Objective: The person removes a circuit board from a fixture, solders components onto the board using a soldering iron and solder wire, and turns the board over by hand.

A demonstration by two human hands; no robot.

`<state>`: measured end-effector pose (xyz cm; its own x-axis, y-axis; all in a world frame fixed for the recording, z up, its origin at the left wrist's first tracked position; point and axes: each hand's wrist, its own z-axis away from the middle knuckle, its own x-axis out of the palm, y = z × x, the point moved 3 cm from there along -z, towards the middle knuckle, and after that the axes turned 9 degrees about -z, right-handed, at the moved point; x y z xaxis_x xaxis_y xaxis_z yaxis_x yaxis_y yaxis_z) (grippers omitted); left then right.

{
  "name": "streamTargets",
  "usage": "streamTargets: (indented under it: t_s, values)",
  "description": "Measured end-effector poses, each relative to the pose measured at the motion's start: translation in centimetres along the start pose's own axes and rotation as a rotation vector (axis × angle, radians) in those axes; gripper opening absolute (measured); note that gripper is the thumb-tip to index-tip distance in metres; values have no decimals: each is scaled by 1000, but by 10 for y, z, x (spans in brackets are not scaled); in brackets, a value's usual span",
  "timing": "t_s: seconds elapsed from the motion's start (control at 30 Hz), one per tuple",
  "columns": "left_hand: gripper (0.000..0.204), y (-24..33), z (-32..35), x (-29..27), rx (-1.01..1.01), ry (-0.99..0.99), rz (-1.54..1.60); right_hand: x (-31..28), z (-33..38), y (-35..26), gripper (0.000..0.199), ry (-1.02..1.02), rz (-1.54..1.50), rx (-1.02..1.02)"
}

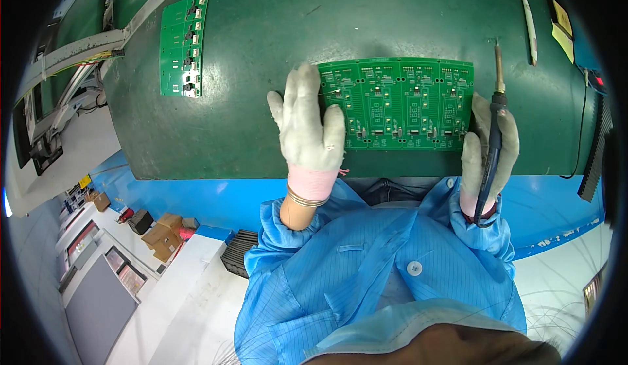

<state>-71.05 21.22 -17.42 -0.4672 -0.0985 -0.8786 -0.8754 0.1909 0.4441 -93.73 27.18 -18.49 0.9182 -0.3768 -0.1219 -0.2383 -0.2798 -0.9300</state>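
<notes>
A large green circuit board (399, 106) with rows of small components lies before me on the green work mat. My left hand (304, 120), in a whitish glove with a pink cuff, grips the board's left edge, the thumb over its lower left part. At the opposite edge is my right hand (490, 146), also gloved. A soldering iron (496, 129) with a dark handle rests in that hand, its metal tip pointing away from me. The right fingers touch or nearly touch the board's right edge; some of them are hidden behind the handle.
A smaller green board (183, 46) with connectors lies at the far left of the mat (248, 31). A white pen-like tool (529, 30) is at the far right, near a yellow pad (562, 31). A black cable (582, 129) hangs along the right side. Cardboard boxes (162, 236) stand behind at left.
</notes>
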Motion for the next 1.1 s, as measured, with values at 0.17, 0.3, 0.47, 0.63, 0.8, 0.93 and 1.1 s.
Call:
streamTargets:
  t_s: [0.17, 0.3, 0.47, 0.63, 0.8, 0.93, 1.1]
  values:
    - [64, 4, 3, -8, -112, -16, 339, -7, 2, 2, 51, 52, -301, -71]
    - [63, 7, 5, -8, -345, -9, 690, -12, 5, -5, 54, 55, -336, -71]
    - [63, 4, 6, -9, -330, -66, 736, -17, 7, -11, 58, 68, -418, -29]
    - [62, 2, 9, -6, -333, -48, 768, -19, 7, -15, 59, 70, -355, -46]
    - [60, 4, 10, -8, -368, -12, 821, -19, 8, -20, 61, 100, -518, 33]
    - [61, 2, 12, -8, -354, -68, 838, -22, 6, -21, 64, 128, -559, 94]
    - [63, -11, 2, -9, -212, 227, 881, -25, 5, -22, 65, 166, -628, 99]
